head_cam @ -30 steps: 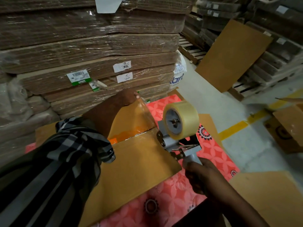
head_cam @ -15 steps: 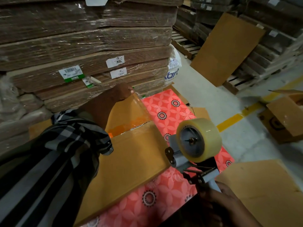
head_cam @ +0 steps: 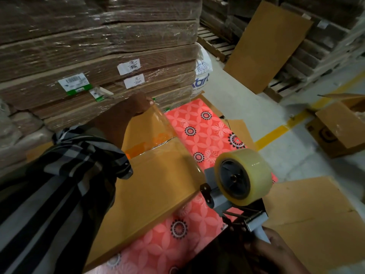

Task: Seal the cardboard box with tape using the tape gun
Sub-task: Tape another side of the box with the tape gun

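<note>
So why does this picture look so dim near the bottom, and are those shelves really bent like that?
Head view: light falls on the far floor, so the striped sleeve and right hand sit in shadow; the wide lens bows the wrapped cardboard stacks at the edges; glare streaks show on their plastic wrap and on the tape roll, which stays fairly sharp.

My left arm wears a dark checked shirt sleeve (head_cam: pixel 65 175) with grey and white stripes, rolled above the forearm; my right arm is bare.
</note>
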Demonstrator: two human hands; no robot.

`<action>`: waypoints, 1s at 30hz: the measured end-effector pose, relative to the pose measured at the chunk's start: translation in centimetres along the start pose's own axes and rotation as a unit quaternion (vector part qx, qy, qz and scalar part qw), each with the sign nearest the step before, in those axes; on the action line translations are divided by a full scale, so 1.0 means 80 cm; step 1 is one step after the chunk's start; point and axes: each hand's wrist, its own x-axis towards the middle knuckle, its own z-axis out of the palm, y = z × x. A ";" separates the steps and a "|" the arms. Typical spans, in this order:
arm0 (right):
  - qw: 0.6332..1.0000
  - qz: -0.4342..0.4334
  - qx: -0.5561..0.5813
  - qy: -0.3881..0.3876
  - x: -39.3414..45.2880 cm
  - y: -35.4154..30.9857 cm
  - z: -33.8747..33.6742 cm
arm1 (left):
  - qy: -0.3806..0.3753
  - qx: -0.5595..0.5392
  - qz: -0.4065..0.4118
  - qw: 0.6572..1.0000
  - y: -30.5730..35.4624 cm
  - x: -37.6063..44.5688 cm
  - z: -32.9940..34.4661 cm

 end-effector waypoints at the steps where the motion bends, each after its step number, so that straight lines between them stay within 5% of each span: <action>1: 1.000 -0.014 -0.001 0.010 0.004 -0.005 0.003 | 0.000 -0.001 -0.004 1.000 0.000 -0.001 0.000; 12: 0.999 0.030 -0.027 -0.006 0.004 0.005 0.001 | 0.021 0.039 -0.035 0.998 0.009 -0.007 0.003; 18: 0.997 -0.019 -0.070 0.024 0.012 0.013 -0.003 | 0.191 0.114 0.032 0.974 0.054 -0.073 0.021; 21: 0.998 -0.027 -0.046 -0.041 0.021 0.018 -0.005 | 0.114 0.039 0.178 0.977 0.092 -0.128 0.065; 25: 0.997 -0.036 -0.025 -0.057 0.026 0.030 -0.010 | -0.015 0.088 0.230 0.969 0.122 -0.189 0.125; 30: 0.994 -0.064 -0.030 -0.084 0.028 0.030 -0.009 | 0.047 0.182 0.245 0.951 0.114 -0.205 0.147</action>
